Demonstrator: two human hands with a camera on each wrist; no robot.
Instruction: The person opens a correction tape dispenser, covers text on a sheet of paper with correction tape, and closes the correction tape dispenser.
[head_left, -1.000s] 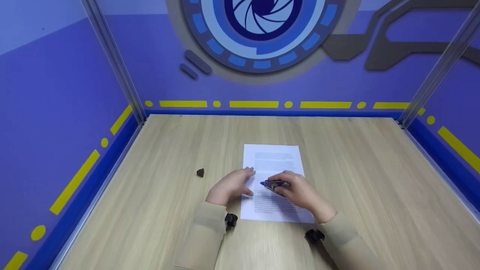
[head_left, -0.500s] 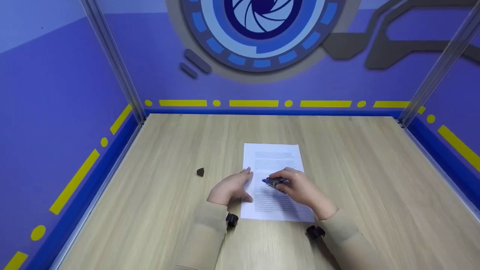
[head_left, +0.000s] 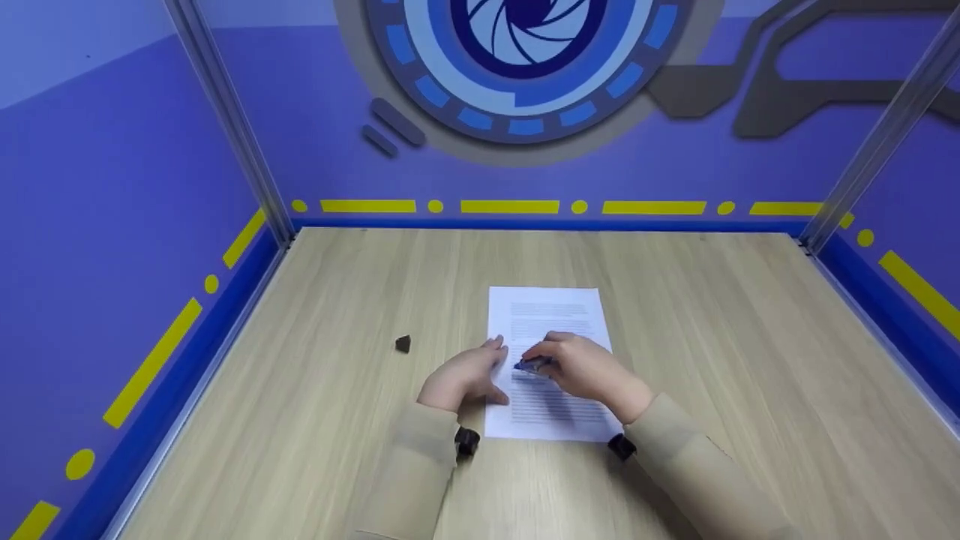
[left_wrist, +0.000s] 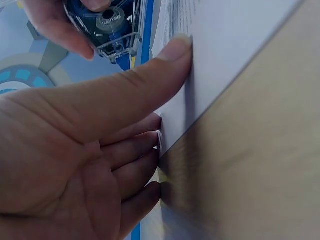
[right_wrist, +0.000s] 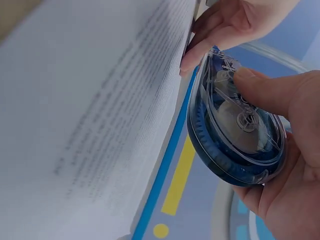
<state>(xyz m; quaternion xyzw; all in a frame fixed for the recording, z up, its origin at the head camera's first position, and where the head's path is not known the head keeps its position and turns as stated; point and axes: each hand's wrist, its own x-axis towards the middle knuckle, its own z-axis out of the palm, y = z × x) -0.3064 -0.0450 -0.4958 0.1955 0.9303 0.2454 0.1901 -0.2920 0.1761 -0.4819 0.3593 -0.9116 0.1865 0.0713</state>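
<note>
A printed sheet of paper (head_left: 559,420) lies on the wooden table. Between the thumb and fingers of my right hand (head_left: 589,367) is a clear and dark blue correction tape dispenser (right_wrist: 240,125). Its blue tip (head_left: 517,366) points left, close over the text lines left of the sheet's middle. My left hand (head_left: 465,375) rests along the sheet's left edge, thumb (left_wrist: 172,52) on the paper and fingers extended. In the left wrist view, those fingertips reach the paper's edge and the table beside it. The right fingers partly hide the dispenser in the head view.
A small dark cap-like piece (head_left: 403,344) lies on the table (head_left: 337,420) left of the sheet. Blue-purple panels (head_left: 525,176) with yellow marks enclose the table at the back and both sides. Black wrist cameras (head_left: 466,442) sit near both cuffs.
My right hand has shifted left with the correction tape dispenser, whose tip is now nearer the sheet's left side. Over the second, my left thumb has slid slightly toward the sheet's near edge.
</note>
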